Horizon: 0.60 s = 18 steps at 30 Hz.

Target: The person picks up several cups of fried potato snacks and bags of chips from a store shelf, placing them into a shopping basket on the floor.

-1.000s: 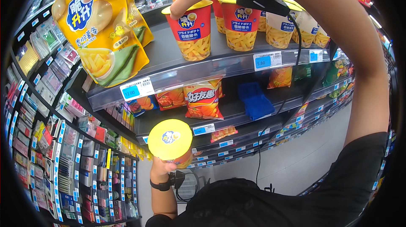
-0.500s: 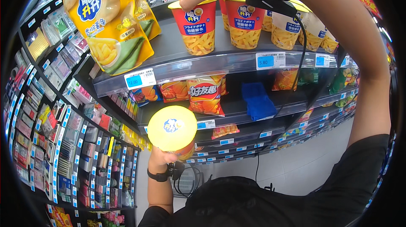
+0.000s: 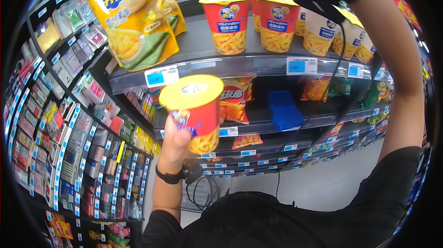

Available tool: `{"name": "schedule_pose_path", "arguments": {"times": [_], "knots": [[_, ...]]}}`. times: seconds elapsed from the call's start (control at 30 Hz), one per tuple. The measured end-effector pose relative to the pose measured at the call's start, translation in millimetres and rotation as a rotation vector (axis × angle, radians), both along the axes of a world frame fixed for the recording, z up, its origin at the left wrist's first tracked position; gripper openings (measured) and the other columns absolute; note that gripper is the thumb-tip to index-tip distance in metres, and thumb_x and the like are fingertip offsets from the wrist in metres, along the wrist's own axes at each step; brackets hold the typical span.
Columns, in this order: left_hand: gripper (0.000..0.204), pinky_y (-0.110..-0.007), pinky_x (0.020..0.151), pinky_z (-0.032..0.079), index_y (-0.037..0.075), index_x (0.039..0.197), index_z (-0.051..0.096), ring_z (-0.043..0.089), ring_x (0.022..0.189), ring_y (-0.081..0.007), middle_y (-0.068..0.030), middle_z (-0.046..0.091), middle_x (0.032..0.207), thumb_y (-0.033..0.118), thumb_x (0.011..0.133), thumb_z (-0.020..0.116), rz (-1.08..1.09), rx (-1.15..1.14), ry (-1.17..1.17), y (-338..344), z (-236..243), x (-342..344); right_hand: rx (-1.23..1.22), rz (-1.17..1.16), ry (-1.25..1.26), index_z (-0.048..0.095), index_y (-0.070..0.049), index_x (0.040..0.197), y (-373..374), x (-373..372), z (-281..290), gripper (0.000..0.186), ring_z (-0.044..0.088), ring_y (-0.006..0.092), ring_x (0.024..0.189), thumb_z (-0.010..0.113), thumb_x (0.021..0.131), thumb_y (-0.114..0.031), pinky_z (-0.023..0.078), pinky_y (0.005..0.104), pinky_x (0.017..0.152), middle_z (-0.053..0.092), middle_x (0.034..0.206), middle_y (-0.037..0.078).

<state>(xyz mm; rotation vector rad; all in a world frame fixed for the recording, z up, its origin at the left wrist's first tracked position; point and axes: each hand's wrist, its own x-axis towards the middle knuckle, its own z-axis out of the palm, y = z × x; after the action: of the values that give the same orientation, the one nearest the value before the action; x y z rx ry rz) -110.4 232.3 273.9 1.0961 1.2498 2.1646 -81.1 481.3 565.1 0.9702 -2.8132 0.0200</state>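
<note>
My left hand [image 3: 174, 139] is closed round a red snack cup [image 3: 203, 116] with a yellow lid and potato sticks pictured on it. It holds the cup, slightly tilted, in front of the shelf edge. Above and behind it, a matching cup [image 3: 228, 24] stands upright on the top shelf, beside another red cup [image 3: 277, 21]. My right arm [image 3: 392, 40] arches over the shelf from the right. Only a sliver of my right hand shows at the upper edge, above the cups, so its fingers are hidden.
Large yellow snack pouches [image 3: 134, 21] stand at the left end of the top shelf [image 3: 194, 40]. White-and-yellow cups [image 3: 319, 31] line its right side. Below are snack bags [image 3: 235, 100] and a blue cloth-like item [image 3: 284, 109]. A grey basket [image 3: 198, 195] sits on the floor.
My left hand has raised its cup toward the shelf edge, so the cup's side now shows. My right hand has left the shelf cup's lid and moved up, mostly out of view.
</note>
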Motion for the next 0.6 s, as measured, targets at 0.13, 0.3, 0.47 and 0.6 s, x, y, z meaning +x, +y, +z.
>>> {"name": "schedule_pose_path", "arguments": {"times": [0.13, 0.3, 0.47, 0.6], "knots": [[0.097, -0.036, 0.101, 0.05, -0.003, 0.141, 0.039, 0.062, 0.117, -0.021, -0.0135, 0.06, 0.128, 0.051, 0.074, 0.084, -0.015, 0.101, 0.019, 5, 26, 0, -0.089, -0.009, 0.06, 0.051, 0.002, 0.137, -41, 47, -24, 0.068, 0.056, 0.0315, 0.12, 0.057, 0.092, -0.049, 0.045, 0.0392, 0.102, 0.058, 0.132, 0.02], [0.096, -0.036, 0.101, 0.049, -0.002, 0.143, 0.037, 0.06, 0.118, -0.0207, -0.0129, 0.056, 0.133, 0.044, 0.075, 0.086, -0.06, 0.189, 0.092, 19, 56, 11, -0.032, -0.133, -0.013, 0.056, 0.004, 0.129, -72, 77, -53, 0.068, 0.062, 0.0299, 0.111, 0.069, 0.088, -0.049, 0.05, 0.0382, 0.092, 0.063, 0.12, 0.022], [0.093, -0.035, 0.103, 0.046, -0.002, 0.146, 0.034, 0.054, 0.124, -0.0204, -0.0135, 0.054, 0.135, 0.048, 0.081, 0.078, 0.016, 0.348, 0.399, 38, 93, 3, -0.061, 0.126, 0.258, 0.061, 0.0, 0.124, -55, 79, -34, 0.052, 0.069, 0.026, 0.094, 0.075, 0.086, -0.033, 0.054, 0.035, 0.083, 0.069, 0.104, 0.017], [0.048, -0.035, 0.094, 0.049, 0.001, 0.135, 0.054, 0.055, 0.121, -0.022, -0.013, 0.053, 0.136, 0.031, 0.098, 0.06, 0.428, 0.374, 0.936, 58, 138, -42, 0.057, -0.018, 0.04, 0.048, 0.006, 0.136, -34, 108, 56, 0.063, 0.056, 0.0251, 0.118, 0.061, 0.092, -0.036, 0.05, 0.0369, 0.099, 0.055, 0.134, 0.02]]}}
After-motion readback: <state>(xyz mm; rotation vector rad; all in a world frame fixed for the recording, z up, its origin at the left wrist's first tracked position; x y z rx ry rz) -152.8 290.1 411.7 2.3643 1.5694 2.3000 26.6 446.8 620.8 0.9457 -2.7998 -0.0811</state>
